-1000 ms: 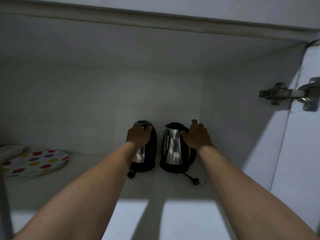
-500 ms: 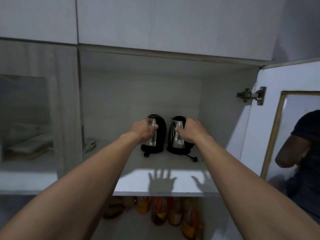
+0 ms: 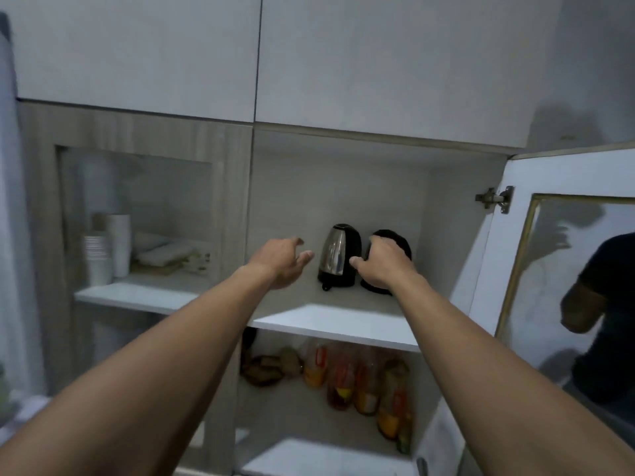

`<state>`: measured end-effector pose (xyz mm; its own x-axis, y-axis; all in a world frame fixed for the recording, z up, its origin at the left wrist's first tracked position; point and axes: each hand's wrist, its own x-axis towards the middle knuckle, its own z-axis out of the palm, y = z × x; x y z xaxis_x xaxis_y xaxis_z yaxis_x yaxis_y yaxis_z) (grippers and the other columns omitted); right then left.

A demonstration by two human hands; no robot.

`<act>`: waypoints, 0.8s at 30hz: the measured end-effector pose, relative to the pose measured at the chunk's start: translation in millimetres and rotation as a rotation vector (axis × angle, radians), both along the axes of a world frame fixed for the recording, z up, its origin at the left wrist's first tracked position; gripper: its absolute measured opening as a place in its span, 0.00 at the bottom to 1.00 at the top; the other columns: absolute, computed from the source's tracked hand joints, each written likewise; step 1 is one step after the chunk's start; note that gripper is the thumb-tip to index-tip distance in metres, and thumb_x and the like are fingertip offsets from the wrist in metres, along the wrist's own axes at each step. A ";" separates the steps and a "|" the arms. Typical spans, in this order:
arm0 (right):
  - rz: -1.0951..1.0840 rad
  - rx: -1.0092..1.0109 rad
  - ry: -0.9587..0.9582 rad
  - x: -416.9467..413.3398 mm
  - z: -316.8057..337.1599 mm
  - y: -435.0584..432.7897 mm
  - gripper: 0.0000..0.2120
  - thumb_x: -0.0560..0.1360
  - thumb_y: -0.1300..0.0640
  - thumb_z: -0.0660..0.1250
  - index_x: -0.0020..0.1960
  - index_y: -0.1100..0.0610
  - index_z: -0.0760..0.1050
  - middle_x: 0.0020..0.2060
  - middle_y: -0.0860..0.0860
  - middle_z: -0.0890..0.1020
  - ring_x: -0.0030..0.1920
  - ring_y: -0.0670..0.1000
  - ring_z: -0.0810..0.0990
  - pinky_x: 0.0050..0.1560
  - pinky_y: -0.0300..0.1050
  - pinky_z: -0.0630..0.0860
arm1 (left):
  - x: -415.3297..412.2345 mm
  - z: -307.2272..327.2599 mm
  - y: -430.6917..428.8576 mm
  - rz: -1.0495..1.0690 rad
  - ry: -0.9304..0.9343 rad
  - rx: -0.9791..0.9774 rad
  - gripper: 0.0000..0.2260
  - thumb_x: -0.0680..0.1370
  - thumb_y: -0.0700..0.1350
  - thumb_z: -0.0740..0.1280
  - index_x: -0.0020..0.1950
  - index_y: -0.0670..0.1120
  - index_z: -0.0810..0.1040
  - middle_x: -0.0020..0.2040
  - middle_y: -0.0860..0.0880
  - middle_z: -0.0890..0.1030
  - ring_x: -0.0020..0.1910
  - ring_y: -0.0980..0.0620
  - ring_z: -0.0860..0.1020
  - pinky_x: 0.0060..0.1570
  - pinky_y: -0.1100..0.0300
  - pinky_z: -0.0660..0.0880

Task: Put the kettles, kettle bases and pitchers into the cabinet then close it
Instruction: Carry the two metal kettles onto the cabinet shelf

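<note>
Two kettles (image 3: pixel 338 260) stand far back on the shelf (image 3: pixel 338 322), leaving room. Left hand (image 3: pixel 280 261) spread, empty; right hand's (image 3: pixel 381 261) grip unclear.

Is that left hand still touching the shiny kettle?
Apart. In the head view, bare cabinet wall shows between the left hand, its fingers spread, and the shiny kettle standing on the shelf.
</note>
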<state>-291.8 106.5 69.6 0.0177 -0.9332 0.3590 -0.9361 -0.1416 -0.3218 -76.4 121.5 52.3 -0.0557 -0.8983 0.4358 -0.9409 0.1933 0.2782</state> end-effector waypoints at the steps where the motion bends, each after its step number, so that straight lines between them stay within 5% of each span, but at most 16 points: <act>1: 0.018 0.003 0.002 6.7 -3.5 16.5 0.31 0.78 0.42 0.65 0.75 0.57 0.65 0.74 0.60 0.67 0.72 0.64 0.69 0.69 0.58 0.71 | 5.6 -4.6 19.9 0.019 -0.007 0.006 0.26 0.83 0.59 0.56 0.75 0.44 0.67 0.69 0.40 0.76 0.69 0.40 0.72 0.66 0.50 0.69; 12: 0.268 0.047 0.004 118.2 -47.5 158.8 0.35 0.80 0.38 0.60 0.79 0.57 0.60 0.74 0.62 0.68 0.75 0.63 0.65 0.72 0.60 0.68 | 111.6 -44.2 217.0 0.316 -0.089 0.010 0.26 0.82 0.61 0.55 0.74 0.47 0.69 0.70 0.40 0.73 0.69 0.39 0.70 0.66 0.44 0.69; 24: 0.668 0.114 -0.019 330.5 -81.4 274.9 0.31 0.80 0.39 0.62 0.76 0.57 0.65 0.71 0.61 0.71 0.71 0.63 0.69 0.67 0.58 0.71 | 280.3 -73.9 407.8 0.684 -0.028 0.082 0.27 0.81 0.62 0.53 0.74 0.47 0.68 0.70 0.42 0.73 0.69 0.40 0.70 0.66 0.41 0.69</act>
